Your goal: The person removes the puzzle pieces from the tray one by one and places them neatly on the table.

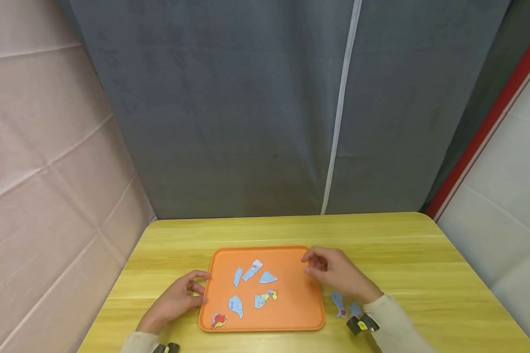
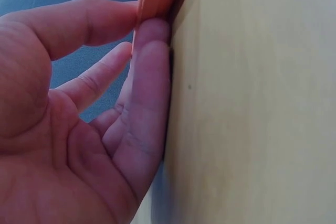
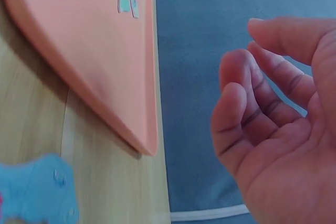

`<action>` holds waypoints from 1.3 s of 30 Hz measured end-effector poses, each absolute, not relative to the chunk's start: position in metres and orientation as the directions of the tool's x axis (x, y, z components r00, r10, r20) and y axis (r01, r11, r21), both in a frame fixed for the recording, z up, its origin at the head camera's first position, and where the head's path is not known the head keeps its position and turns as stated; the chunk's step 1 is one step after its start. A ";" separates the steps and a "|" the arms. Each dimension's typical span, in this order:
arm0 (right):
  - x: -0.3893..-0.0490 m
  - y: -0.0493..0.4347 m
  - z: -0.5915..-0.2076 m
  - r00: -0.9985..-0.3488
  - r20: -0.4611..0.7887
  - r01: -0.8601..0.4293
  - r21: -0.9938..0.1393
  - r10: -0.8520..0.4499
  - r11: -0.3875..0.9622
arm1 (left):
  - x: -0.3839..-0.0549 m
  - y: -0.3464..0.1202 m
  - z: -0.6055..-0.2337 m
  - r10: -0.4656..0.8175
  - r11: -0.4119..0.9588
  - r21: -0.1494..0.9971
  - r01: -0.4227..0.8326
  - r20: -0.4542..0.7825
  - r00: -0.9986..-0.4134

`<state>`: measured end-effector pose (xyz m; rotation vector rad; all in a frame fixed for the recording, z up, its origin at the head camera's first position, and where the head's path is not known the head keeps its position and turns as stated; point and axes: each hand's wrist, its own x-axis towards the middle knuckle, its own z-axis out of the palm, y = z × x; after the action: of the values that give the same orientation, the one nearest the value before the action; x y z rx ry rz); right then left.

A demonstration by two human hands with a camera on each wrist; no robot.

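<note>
Looks like a cloth-walled booth. Has a grey curtain point(image 1: 229, 108) behind the wood-grain bench point(image 1: 388, 245), creased pale sheeting point(image 1: 48, 137) alongside.

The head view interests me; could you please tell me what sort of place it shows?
Probably a fabric-screened work booth: a grey curtain hangs behind a wood-grain table, and pale creased sheeting lines the left side.

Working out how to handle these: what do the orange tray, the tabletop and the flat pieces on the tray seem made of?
Tray: probably moulded plastic, satin finish; even colour, rounded corners, smooth raised rim.
Tabletop: wood or wood-look laminate, faint sheen; yellowish streaked grain.
Flat pieces: perhaps printed card, though thin plastic is possible; coloured patches, irregular outlines.
</note>
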<state>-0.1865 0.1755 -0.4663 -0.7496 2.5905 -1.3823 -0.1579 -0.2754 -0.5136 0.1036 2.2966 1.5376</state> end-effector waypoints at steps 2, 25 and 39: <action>-0.191 0.171 -0.469 -0.870 0.143 -0.376 -0.811 -0.471 0.448 | -0.159 -0.275 -0.514 0.265 0.401 0.905 -0.141 -0.262 -0.928; -0.234 0.103 -0.493 -0.860 0.097 -0.358 -0.814 -0.501 0.458 | -0.161 -0.278 -0.521 0.231 0.418 0.897 -0.146 -0.260 -0.938; -0.241 0.086 -0.505 -0.778 -0.026 -0.359 -0.801 -0.628 0.479 | -0.162 -0.272 -0.519 0.231 0.438 0.889 -0.137 -0.258 -0.938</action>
<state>-0.2415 0.0864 -0.5054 -0.8338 2.4127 -1.1967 -0.1623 -0.2721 -0.5189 0.0801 2.3533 1.5016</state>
